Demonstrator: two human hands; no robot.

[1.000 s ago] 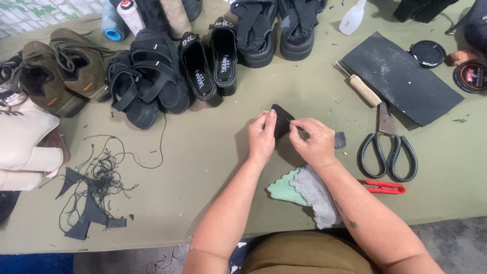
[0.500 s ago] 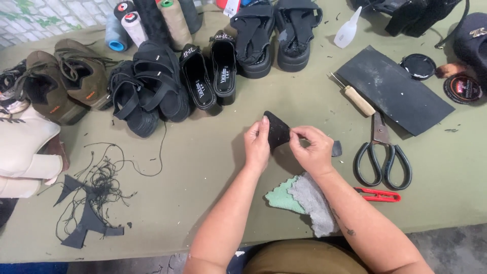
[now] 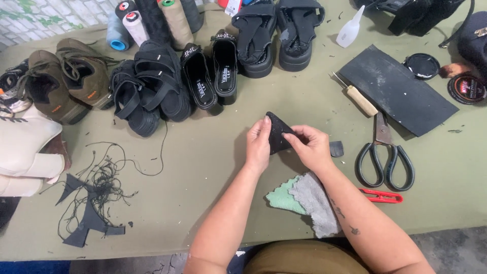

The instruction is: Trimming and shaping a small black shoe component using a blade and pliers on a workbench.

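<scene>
Both my hands hold a small black piece of material [image 3: 276, 131], roughly triangular, just above the olive-green table [image 3: 203, 167]. My left hand [image 3: 258, 144] pinches its left edge with thumb and fingers. My right hand [image 3: 312, 147] grips its right side from below. A small dark scrap [image 3: 336, 148] lies on the table just right of my right hand. Green and grey cloths [image 3: 304, 200] lie under my right forearm.
Black scissors [image 3: 383, 155], a red thread snip [image 3: 381, 195], a wooden-handled awl [image 3: 357, 97] and a black sheet [image 3: 395, 89] lie to the right. Black sandals [image 3: 152, 89], brown shoes [image 3: 61, 83] and thread spools [image 3: 152, 20] line the back. Thread and offcuts [image 3: 94, 203] lie left.
The view has shifted slightly. My hands have kept hold of the black piece and turned it a little, staying in the same place over the table.
</scene>
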